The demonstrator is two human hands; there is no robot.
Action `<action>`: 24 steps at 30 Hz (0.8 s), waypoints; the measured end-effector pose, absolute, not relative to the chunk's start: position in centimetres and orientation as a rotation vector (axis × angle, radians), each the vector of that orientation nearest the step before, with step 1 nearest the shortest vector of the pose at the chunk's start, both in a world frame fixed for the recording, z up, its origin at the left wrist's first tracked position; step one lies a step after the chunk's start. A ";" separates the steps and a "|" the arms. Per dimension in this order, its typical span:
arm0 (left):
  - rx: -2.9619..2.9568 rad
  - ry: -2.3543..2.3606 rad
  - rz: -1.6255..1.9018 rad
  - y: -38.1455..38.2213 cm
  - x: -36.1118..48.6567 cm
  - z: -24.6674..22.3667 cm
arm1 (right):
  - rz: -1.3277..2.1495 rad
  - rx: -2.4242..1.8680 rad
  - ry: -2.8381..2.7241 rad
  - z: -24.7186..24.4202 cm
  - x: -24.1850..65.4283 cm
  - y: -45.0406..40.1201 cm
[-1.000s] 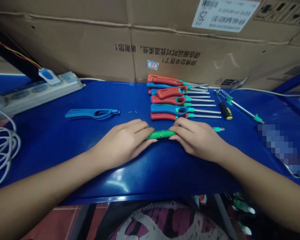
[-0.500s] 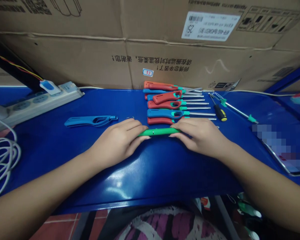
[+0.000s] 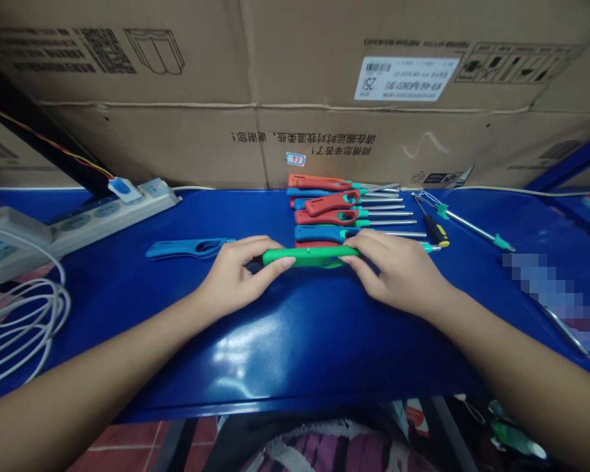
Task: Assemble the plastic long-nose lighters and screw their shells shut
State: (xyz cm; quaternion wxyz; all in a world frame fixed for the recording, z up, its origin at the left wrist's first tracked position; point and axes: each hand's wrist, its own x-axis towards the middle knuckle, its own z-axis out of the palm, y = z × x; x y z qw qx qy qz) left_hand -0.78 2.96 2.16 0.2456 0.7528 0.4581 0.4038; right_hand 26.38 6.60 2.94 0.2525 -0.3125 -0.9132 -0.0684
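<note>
Green handle [image 3: 314,257]: clasped by my left grip [image 3: 238,270] and right grip [image 3: 398,269]. Blue handle [image 3: 187,248]: on counter [image 3: 344,347], beside left grip.
</note>
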 end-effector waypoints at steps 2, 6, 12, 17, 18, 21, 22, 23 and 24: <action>1.750 1.236 1.004 2.8 -0.3 2.1 | -0.145 -0.800 -2.526 3.1 26.3 6.5; 1.197 1.235 0.798 2.4 0.5 1.9 | -0.154 -0.632 -2.637 2.9 26.0 6.0; 2.022 1.179 0.890 1.9 0.0 2.3 | -0.081 -0.629 -2.566 2.8 25.3 4.6; 2.627 0.924 0.861 1.6 -0.8 2.4 | 0.116 -0.534 -2.556 2.8 25.1 4.3; 2.670 0.924 0.862 1.6 -0.8 2.4 | 0.143 -0.533 -2.539 2.8 25.1 4.3; 2.739 0.961 0.855 1.5 -0.7 2.5 | 0.198 -0.544 -2.495 2.6 25.0 4.5; 2.751 0.960 0.853 1.5 -0.7 2.5 | 0.210 -0.544 -2.489 2.6 25.0 4.5; 2.760 0.955 0.852 1.5 -0.7 2.6 | 0.217 -0.540 -2.488 2.6 25.0 4.6; 2.761 0.951 0.854 1.5 -0.8 2.7 | 0.219 -0.531 -2.490 2.7 25.0 4.6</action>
